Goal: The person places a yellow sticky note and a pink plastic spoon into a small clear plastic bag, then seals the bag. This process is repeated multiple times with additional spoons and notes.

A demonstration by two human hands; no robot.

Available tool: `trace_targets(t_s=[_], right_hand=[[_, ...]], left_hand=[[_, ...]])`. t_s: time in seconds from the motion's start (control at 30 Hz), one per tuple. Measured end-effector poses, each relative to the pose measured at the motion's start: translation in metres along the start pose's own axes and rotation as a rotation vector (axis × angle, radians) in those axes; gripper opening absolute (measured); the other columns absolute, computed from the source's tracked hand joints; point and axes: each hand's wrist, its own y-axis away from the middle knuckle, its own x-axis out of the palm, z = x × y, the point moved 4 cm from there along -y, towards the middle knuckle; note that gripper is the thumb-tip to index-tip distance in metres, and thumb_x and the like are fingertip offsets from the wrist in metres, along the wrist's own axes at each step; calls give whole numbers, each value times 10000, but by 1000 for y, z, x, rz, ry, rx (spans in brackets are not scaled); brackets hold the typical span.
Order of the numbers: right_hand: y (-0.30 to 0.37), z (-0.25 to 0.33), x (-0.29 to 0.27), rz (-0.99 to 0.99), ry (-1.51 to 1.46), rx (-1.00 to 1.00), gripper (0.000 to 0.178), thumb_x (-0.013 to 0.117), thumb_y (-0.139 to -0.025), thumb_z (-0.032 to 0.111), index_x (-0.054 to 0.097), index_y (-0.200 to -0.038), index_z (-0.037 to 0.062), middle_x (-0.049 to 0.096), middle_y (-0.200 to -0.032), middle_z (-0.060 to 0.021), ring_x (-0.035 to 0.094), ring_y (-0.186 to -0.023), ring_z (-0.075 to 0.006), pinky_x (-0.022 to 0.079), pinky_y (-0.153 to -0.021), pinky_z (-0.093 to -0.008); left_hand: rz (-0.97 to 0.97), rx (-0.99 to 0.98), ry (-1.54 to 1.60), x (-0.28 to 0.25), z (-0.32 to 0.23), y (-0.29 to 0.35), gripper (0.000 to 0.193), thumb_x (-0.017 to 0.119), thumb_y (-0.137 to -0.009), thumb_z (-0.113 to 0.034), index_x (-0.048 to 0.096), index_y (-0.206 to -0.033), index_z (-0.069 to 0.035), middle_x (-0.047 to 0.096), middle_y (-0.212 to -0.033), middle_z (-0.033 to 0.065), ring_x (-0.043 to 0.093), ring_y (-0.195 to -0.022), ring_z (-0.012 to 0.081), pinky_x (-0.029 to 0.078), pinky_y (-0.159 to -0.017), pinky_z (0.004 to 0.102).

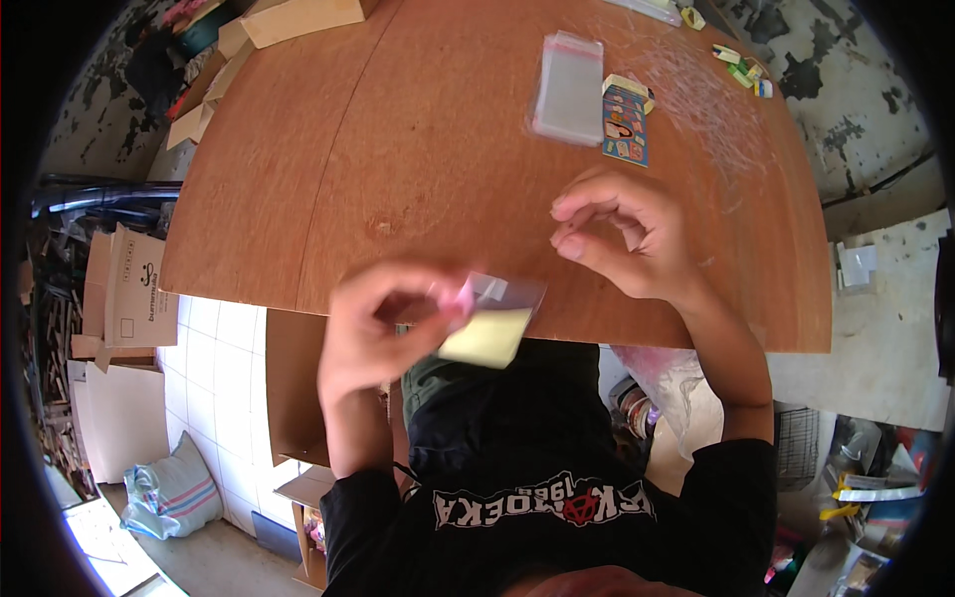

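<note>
My left hand (383, 323) pinches the edge of a small clear plastic bag (515, 294) between thumb and fingers, over the table's near edge. Inside the bag sits a pale yellow pad or card (487, 338), slightly smeared by motion. To the right, my right hand (622, 234) is raised over the table with its fingers curved and a gap between thumb and fingertips; nothing shows in it. Beyond that hand lie a stack of clear plastic bags (572, 90) and, beside it, a stack of blue printed cards (626, 124) with a pale yellow piece at its far end.
The brown wooden table (398, 149) spans the view. Thin clear plastic strips (706, 99) lie tangled at the right, near small green, yellow and white items (741, 72). Open cardboard boxes (298, 20) stand at the far left. A woven sack (174, 488) rests on the floor.
</note>
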Motion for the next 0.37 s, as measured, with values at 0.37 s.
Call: trace_targets(t_s=[0.37], right_hand=[[-2,-4,-9,-91,203,216,163,645,-936,37,658,-1085,-29,669,-1026,-91,665,-908,-154,567,-837,-295]], left_hand=[[-904,60,-570,-150,-33,196,318,644,-896,66,603,-1204,-4,644,-1220,198,653,-1054,250,533,-923,359]])
